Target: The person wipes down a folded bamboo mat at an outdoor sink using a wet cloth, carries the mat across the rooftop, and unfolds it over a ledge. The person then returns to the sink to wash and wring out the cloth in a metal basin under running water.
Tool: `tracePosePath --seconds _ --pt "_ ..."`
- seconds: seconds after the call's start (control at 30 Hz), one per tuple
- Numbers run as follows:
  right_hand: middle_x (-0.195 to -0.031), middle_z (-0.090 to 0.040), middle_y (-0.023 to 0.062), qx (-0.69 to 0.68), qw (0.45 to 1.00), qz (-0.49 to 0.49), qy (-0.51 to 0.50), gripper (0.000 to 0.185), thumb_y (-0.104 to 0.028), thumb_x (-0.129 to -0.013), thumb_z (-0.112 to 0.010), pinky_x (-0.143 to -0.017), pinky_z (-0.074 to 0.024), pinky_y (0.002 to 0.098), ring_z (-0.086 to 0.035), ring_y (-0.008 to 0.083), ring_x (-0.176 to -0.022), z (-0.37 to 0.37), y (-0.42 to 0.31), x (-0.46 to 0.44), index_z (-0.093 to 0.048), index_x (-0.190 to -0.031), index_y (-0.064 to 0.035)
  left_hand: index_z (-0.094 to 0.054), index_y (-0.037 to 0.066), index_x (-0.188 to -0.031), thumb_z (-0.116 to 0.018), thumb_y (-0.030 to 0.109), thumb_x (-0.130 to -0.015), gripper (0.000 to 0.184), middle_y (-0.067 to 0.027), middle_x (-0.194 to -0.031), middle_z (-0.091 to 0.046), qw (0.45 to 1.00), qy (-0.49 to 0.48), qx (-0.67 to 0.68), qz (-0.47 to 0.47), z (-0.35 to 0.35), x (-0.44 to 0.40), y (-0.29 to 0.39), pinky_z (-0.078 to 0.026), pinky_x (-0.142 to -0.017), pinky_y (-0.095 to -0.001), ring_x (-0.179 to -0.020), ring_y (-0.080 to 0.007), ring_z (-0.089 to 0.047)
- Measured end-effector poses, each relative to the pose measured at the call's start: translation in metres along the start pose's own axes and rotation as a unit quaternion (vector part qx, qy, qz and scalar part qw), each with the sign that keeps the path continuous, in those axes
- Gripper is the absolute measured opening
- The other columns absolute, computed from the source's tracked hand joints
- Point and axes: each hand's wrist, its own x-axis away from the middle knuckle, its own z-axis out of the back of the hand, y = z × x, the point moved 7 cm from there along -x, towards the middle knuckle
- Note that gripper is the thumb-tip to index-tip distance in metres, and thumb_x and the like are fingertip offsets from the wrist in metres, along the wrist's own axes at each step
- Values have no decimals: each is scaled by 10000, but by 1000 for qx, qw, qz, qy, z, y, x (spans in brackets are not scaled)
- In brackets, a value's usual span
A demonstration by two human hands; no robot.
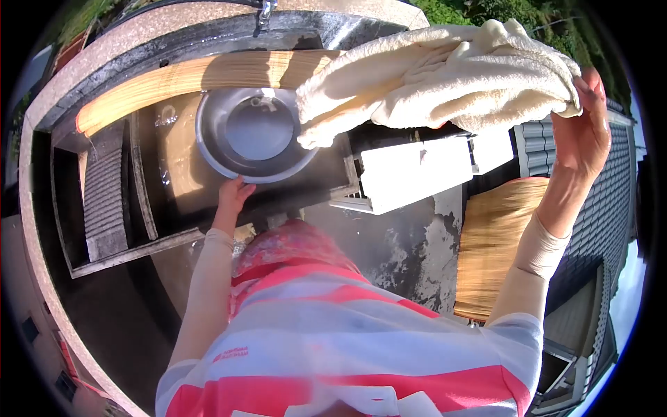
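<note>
My right hand, raised at the upper right, pinches one end of a cream-coloured towel. The towel stretches out to the left in folds, and its far end hangs at the right rim of a grey basin. On the basin's near rim is my left hand, its fingers at the edge and partly hidden behind it. The basin rests over a concrete wash sink, and its round bottom shows inside.
A ribbed washboard surface is part of the sink's left side. A straw-coloured mat lies along the far ledge below a tap. White boxy objects stand right of the sink. Another straw-coloured mat is near my right arm.
</note>
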Motion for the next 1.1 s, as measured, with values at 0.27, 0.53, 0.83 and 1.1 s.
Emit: tracePosePath --seconds 0.27,0.53,0.83,1.1 --pt "-872 -537 -1 195 934 -167 -248 158 17 -782 -647 -716 -420 236 -518 97 -818 -99 262 32 -510 -810 -57 -506 -4 -1038 -564 141 -872 228 -172 -976 -573 997 -10 74 -30 8 0 3 -541 -774 -468 -885 -322 -594" --pt "-1302 -472 170 570 726 -121 -364 643 -350 -698 -764 -1003 -370 405 -430 346 -1217 -92 419 -9 -527 -1224 -67 -488 26 -1221 -500 242 -928 364 -99 -1111 -581 978 -42 113 -172 -10 19 33 -504 -778 -354 -974 -210 -579" --pt "-1428 -302 212 660 577 -72 -475 1308 -619 -448 -794 -1086 -262 369 -270 340 -1336 -71 568 -140 -157 -1444 -59 -564 1 -1137 -675 276 -784 460 -67 -978 -616 953 226 -123 -157 13 82 20 -488 -731 -290 -899 -148 -582" --pt "-1007 -578 90 166 772 -384 -478 829 -151 -613 -775 -815 -461 301 -578 191 -931 -90 521 -102 -356 -1318 -33 -592 -29 -1042 -565 56 -845 216 -95 -861 -658 898 309 -11 -314 2 160 -12 -504 -628 -249 -736 -142 -628"
